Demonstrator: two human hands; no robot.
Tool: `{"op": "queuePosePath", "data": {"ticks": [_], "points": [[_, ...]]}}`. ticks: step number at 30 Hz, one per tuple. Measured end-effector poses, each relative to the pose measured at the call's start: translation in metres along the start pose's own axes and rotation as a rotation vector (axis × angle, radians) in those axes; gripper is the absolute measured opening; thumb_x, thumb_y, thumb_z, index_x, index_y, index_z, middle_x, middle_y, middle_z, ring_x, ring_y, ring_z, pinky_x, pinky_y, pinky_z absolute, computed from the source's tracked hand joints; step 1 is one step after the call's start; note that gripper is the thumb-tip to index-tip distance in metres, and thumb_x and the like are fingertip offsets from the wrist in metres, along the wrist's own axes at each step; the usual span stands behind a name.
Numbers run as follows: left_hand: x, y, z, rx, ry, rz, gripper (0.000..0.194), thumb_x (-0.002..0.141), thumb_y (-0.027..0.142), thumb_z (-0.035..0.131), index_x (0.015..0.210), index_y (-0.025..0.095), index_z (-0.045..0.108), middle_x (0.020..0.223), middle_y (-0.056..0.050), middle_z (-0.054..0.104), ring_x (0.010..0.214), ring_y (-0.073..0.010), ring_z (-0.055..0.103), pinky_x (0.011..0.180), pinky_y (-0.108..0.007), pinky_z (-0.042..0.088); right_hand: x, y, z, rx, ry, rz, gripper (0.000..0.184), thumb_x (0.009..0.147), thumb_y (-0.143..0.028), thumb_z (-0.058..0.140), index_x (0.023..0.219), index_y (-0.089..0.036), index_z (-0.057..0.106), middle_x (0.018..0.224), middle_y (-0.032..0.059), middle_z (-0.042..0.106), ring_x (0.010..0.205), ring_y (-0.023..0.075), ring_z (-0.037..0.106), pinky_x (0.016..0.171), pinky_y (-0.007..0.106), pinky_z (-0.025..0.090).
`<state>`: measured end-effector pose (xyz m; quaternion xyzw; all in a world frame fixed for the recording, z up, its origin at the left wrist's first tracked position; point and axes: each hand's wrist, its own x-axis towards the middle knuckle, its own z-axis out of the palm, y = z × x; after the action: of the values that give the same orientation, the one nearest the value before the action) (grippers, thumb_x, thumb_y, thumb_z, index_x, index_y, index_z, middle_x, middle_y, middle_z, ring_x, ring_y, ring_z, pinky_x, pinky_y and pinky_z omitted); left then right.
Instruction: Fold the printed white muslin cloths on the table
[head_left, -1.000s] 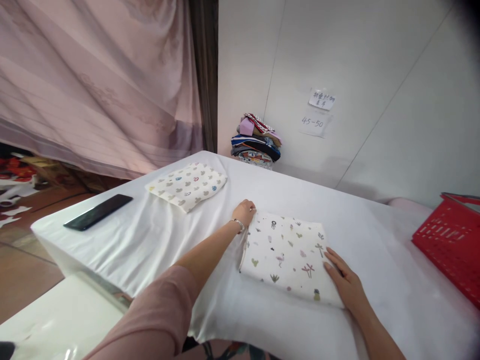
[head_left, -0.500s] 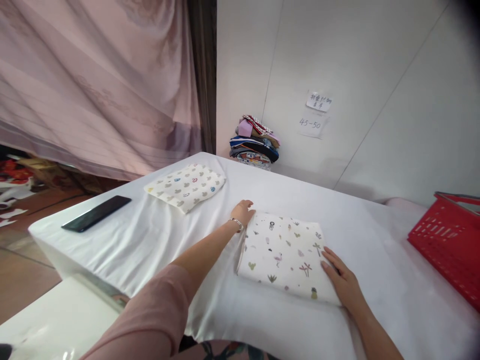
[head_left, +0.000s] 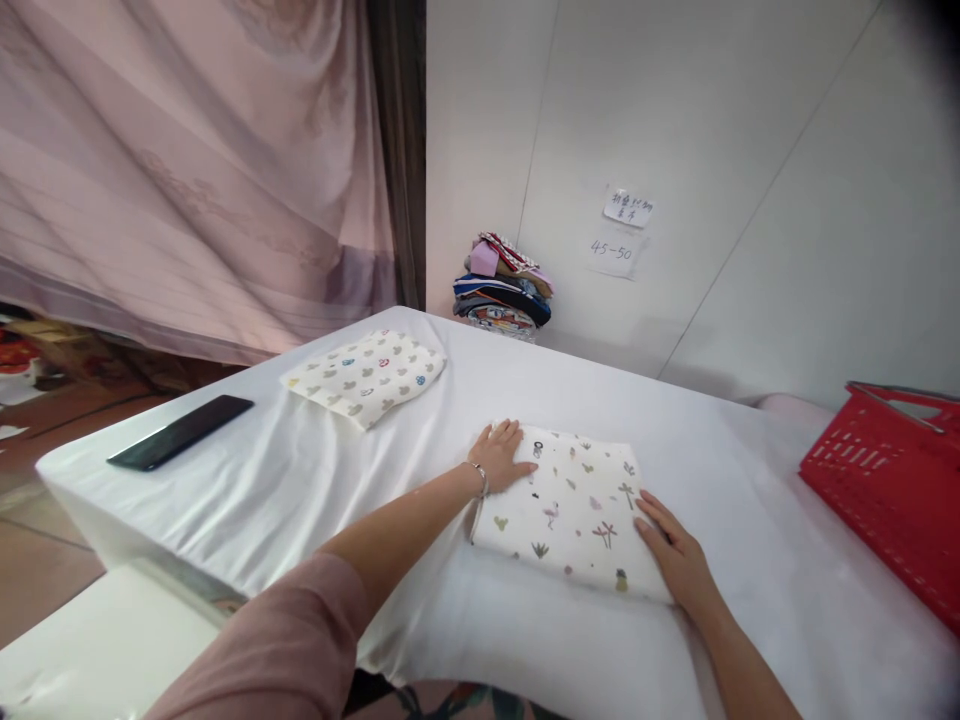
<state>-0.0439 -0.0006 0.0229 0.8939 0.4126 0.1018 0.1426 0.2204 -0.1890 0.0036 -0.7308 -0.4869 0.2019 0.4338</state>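
at the far left a pink curtain [head_left: 225,180] hangs in loose folds, with tiled floor [head_left: 45,535] showing below it. in the lower left corner is a glossy white surface [head_left: 90,640]. next, on a table spread with a wrinkled white tablecloth [head_left: 300,490], a dark phone [head_left: 180,433] lies flat near the left edge. to its right, apart from it, rests a white cloth with grey, red and blue motifs [head_left: 367,375], lying flat and set at a slant.

a pink sleeve [head_left: 292,640] leads up to the person's left hand [head_left: 502,458], which wears a silver bracelet [head_left: 480,477]. this hand lies palm down on the upper left corner of a folded cloth printed with a flamingo and small plants [head_left: 570,520]; its thumb stands away from the fingers, pinching nothing. past the table's far edge, a pile of folded fabrics [head_left: 502,285] sits by a pale wall [head_left: 750,120].

the folded cloth is right of the table's middle, between the two hands. above it, two handwritten papers [head_left: 628,207] are fixed to the wall, the lower reading 45-50. the right hand [head_left: 679,555] touches the cloth's right edge, thumb and forefinger slightly apart, not clamped. at the far right stands a red plastic basket [head_left: 885,490].
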Motion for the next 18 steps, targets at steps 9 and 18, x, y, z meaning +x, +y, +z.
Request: {"op": "queuePosePath", "data": {"ticks": [9, 18], "points": [[-0.001, 0.004, 0.000, 0.007, -0.004, -0.033, 0.069, 0.076, 0.065, 0.033, 0.133, 0.025, 0.033, 0.145, -0.002, 0.019, 0.134, -0.0257, 0.001, 0.107, -0.050, 0.001, 0.007, 0.006, -0.005, -0.165, -0.068, -0.031, 0.044, 0.075, -0.045, 0.051, 0.112, -0.023, 0.058, 0.134, 0.0016, 0.042, 0.124, 0.0223, 0.035, 0.106, 0.041, 0.025], [-0.001, 0.006, -0.002, 0.011, -0.008, -0.029, 0.067, 0.077, 0.063, 0.033, 0.132, 0.025, 0.033, 0.145, -0.003, 0.020, 0.134, -0.0271, 0.002, 0.105, -0.053, 0.003, 0.038, -0.091, 0.041, -0.552, -0.263, -0.354, 0.052, 0.082, -0.042, 0.038, 0.129, -0.020, 0.042, 0.140, 0.0044, 0.031, 0.131, 0.0217, 0.020, 0.106, 0.040, 0.018]]}}
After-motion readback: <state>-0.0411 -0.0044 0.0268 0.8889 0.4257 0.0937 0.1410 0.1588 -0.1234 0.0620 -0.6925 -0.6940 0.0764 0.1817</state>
